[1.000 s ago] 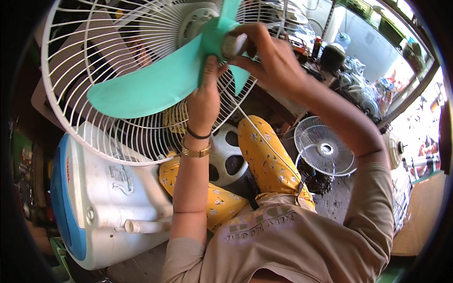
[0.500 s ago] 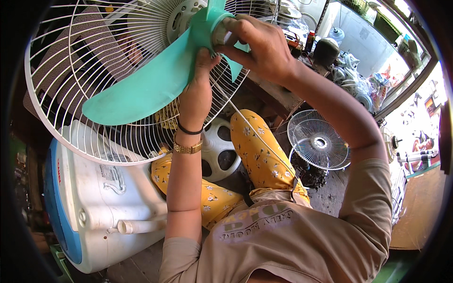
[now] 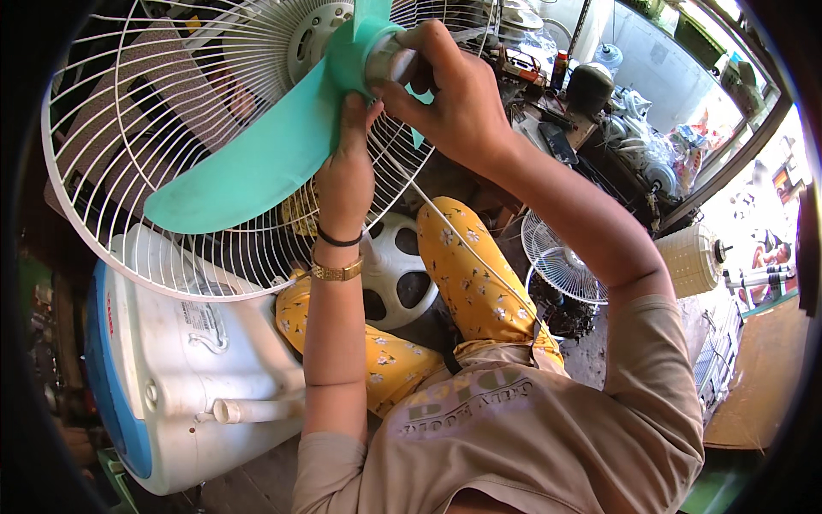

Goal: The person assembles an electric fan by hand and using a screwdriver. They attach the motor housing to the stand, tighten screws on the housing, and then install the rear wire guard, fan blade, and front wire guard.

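Note:
A turquoise fan blade (image 3: 244, 176) sits in front of the white wire rear grille (image 3: 90, 224) of a stand fan. Near its hub, my left hand (image 3: 347, 184) grips the root of the lower blade, thumb on the front; the other fingers are mostly behind it. My right hand (image 3: 467, 107) pinches a round silver-grey cap (image 3: 390, 64) at the blade's centre between thumb and curled fingers. The cap touches the hub. Behind the blade, the motor housing shows partly through the grille.
Below the fan, a grey-white fan base (image 3: 398, 278) stands between my knees. To the left lies a white plastic appliance body (image 3: 248, 360) with a blue end. A loose front grille (image 3: 561, 257) is on the floor at right. Beyond it stands a cluttered bench with a dark rounded pot (image 3: 589, 90).
My right hand has shifted a little left, its fingers changing angle on the cap. The right elbow has drawn inward, uncovering a cream cylinder. The blade has tilted slightly; the left hand keeps hold.

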`<state>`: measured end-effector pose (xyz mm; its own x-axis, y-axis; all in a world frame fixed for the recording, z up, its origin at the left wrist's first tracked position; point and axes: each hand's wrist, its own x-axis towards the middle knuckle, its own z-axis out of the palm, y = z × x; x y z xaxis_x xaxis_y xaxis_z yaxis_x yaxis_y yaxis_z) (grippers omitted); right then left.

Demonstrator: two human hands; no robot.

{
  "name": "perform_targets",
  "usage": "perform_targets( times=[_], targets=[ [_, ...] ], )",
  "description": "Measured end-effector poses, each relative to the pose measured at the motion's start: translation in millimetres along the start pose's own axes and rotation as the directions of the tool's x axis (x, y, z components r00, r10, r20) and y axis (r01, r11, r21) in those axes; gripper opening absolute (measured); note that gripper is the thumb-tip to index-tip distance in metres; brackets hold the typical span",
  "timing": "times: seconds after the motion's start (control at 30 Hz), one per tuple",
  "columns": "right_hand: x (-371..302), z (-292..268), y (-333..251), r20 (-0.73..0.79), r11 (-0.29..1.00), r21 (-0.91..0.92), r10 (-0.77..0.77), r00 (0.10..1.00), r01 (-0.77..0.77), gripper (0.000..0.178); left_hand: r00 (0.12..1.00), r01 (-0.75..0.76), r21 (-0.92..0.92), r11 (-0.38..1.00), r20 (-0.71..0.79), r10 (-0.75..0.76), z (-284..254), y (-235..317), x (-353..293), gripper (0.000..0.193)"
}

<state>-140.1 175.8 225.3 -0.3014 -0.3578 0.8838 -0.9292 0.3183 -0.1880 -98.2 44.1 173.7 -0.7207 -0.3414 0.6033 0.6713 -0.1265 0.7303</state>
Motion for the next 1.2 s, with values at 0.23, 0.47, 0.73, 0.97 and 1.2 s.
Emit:
perform_targets(
  times=[0.23,0.47,0.73,0.97,1.2],
  targets=[
    [17,-10,9,0.180,0.988,0.105,-0.127,0.975,0.109,0.033,0.997,-0.057,0.183,0.981,0.058,0.047,-17,-4,4,0.039],
    [16,-17,19,0.255,0.988,0.015,-0.150,0.955,0.152,0.038,0.997,0.052,0.077,0.996,0.048,-0.055,-9,1,5,0.039],
    [-193,-78,84,0.335,0.841,-0.398,0.506,0.795,-0.367,0.047,0.984,0.055,-0.120,0.991,0.177,-0.033,-17,13,-13,0.042],
    [-442,-126,79,0.438,0.430,-0.835,0.897,0.057,-0.344,0.026,0.989,0.105,-0.053,0.993,-0.103,-0.110,-5,5,-66,0.057],
    [-403,-227,82,0.362,0.511,-0.787,0.836,0.413,-0.345,0.010,0.953,0.048,0.171,0.984,-0.303,0.007,-1,-11,-103,0.055]
  ],
)
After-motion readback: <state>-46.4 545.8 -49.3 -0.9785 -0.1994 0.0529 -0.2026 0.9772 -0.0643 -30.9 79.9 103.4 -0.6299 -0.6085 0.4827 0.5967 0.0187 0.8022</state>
